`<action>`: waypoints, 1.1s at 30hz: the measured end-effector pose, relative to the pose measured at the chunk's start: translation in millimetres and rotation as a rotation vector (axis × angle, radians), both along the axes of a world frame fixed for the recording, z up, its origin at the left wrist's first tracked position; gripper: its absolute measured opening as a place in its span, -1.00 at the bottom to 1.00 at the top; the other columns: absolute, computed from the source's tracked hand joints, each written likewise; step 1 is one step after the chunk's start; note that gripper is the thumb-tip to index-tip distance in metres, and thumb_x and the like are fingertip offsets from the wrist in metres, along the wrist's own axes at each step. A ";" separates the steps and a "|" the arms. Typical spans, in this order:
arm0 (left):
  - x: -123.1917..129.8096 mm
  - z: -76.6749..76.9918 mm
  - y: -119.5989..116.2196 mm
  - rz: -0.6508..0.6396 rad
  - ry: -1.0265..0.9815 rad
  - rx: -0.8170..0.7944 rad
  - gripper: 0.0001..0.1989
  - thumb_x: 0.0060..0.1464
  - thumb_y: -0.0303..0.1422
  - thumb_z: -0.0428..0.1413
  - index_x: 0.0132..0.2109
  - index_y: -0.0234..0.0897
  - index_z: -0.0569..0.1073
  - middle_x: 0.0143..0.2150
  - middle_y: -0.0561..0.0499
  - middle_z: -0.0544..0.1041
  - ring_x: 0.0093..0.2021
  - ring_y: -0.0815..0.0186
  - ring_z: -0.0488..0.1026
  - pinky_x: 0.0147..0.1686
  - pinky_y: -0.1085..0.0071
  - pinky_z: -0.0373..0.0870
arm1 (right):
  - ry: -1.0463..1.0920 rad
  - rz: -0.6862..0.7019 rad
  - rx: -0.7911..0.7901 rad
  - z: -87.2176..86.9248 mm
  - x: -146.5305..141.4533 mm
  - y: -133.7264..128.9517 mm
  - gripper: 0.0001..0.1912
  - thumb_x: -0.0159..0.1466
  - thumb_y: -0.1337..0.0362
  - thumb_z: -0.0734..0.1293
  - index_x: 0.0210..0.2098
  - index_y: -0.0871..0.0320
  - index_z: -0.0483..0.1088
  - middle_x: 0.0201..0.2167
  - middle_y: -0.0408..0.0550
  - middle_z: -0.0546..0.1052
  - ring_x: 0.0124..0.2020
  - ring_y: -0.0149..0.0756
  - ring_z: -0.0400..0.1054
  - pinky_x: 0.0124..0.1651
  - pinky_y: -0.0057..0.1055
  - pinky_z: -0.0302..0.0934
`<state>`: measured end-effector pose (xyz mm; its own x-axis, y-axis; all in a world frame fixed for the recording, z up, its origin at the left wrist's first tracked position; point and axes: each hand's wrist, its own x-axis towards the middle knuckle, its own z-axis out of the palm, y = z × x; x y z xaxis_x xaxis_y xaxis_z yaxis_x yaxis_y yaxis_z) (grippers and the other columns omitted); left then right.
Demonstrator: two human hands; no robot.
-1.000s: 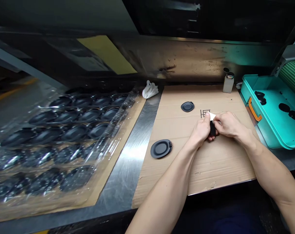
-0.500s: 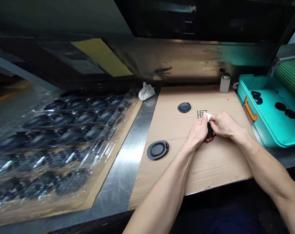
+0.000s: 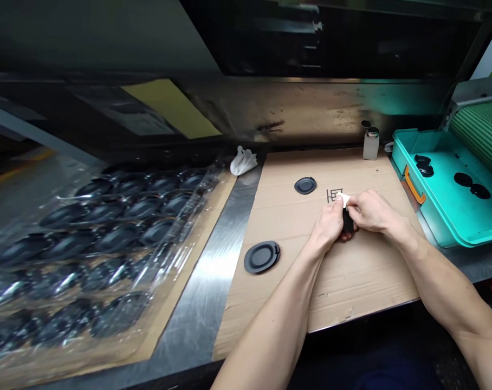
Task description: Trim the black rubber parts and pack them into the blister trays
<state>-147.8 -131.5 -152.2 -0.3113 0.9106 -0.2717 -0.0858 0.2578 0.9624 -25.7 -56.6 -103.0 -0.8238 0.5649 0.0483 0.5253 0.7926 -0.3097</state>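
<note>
Both my hands meet over the cardboard sheet (image 3: 286, 216). In my left hand (image 3: 329, 221) is a black plastic part (image 3: 347, 221), gripped by its side and mostly hidden by the fingers. My right hand (image 3: 366, 210) is closed at the part's upper edge, pinching a small white cloth (image 3: 343, 199) against it; the left thumb touches the cloth too. To the left on the cardboard lie two black oval lids, a smaller lid (image 3: 305, 185) farther back and a larger lid (image 3: 261, 257) nearer me.
A clear plastic tray (image 3: 148, 281) with rows of black parts fills the left side. A crumpled white cloth (image 3: 243, 161) sits by the back wall. At back right stands a pump bottle (image 3: 371, 145), beside a teal bin (image 3: 445, 225) holding several black pieces.
The view has shifted slightly, so things appear a little lower. My hands stay together on the black part and the white cloth, with hardly any movement.
</note>
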 end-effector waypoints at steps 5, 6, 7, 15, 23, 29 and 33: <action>1.1 -0.8 0.5 0.020 -0.066 -0.002 -0.36 0.29 0.05 -0.11 -0.40 -0.41 0.55 -0.62 -0.17 0.52 -0.75 0.31 0.36 -0.78 0.44 0.18 | -0.009 -0.035 -0.030 -4.8 0.4 1.1 -0.77 0.24 0.36 0.22 -0.45 0.14 0.50 -0.46 -0.05 0.57 -0.40 -0.31 0.38 -0.30 -0.44 0.10; -0.2 0.1 0.6 0.036 -0.110 0.003 -0.38 0.31 0.01 -0.11 -0.38 -0.42 0.55 -0.61 -0.16 0.52 -0.75 0.31 0.35 -0.78 0.45 0.19 | 0.015 -0.040 -0.051 -5.4 0.8 1.8 -0.76 0.25 0.36 0.23 -0.45 0.14 0.50 -0.47 -0.06 0.57 -0.40 -0.32 0.38 -0.30 -0.45 0.10; -2.3 1.4 0.8 0.057 -0.177 0.012 -0.41 0.33 -0.03 -0.12 -0.35 -0.43 0.55 -0.60 -0.16 0.53 -0.74 0.31 0.36 -0.77 0.45 0.20 | 0.071 -0.043 -0.070 -5.9 1.1 2.8 -0.76 0.26 0.35 0.23 -0.43 0.13 0.52 -0.46 -0.08 0.58 -0.39 -0.32 0.39 -0.30 -0.46 0.11; -31.2 18.6 1.7 0.193 -0.879 -0.009 -0.46 0.38 -0.19 -0.25 -0.09 -0.57 0.46 -0.49 -0.18 0.50 -0.67 0.44 0.30 -0.77 0.61 0.19 | 0.414 -0.316 -0.065 -12.7 7.4 19.4 -0.73 0.33 0.25 0.24 -0.21 0.13 0.59 -0.30 -0.05 0.63 -0.29 -0.30 0.46 -0.24 -0.48 0.18; -35.0 23.7 -1.1 0.213 -0.996 -0.020 -0.47 0.38 -0.18 -0.24 0.00 -0.59 0.42 -0.44 -0.18 0.50 -0.64 0.46 0.31 -0.75 0.65 0.25 | 0.023 -0.372 -0.025 -16.7 9.3 19.9 -0.72 0.28 0.30 0.22 -0.17 0.10 0.56 -0.32 -0.01 0.62 -0.34 -0.28 0.44 -0.32 -0.44 0.09; -38.0 24.8 -1.6 0.220 -1.024 -0.040 -0.45 0.39 -0.16 -0.25 0.01 -0.58 0.42 -0.43 -0.19 0.51 -0.63 0.45 0.32 -0.74 0.64 0.27 | -0.135 -0.455 -0.020 1.1 16.2 18.2 -0.72 0.28 0.32 0.20 -0.24 0.14 0.56 -0.42 0.04 0.58 -0.33 -0.21 0.44 -0.34 -0.40 0.09; -37.0 23.1 -1.7 0.236 -0.946 0.011 -0.43 0.37 -0.12 -0.22 -0.03 -0.58 0.46 -0.42 -0.21 0.53 -0.62 0.43 0.35 -0.71 0.60 0.27 | -0.203 -0.458 -0.008 6.1 19.3 16.8 -0.72 0.33 0.27 0.22 -0.17 0.19 0.57 -0.30 0.13 0.59 -0.20 -0.13 0.46 -0.19 -0.35 0.18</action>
<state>-184.8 -133.2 -129.2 -0.1439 0.8569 -0.4950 -0.8730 0.1256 0.4713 -6.4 -39.9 -96.9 -0.4835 0.8704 -0.0927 0.8690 0.4646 -0.1702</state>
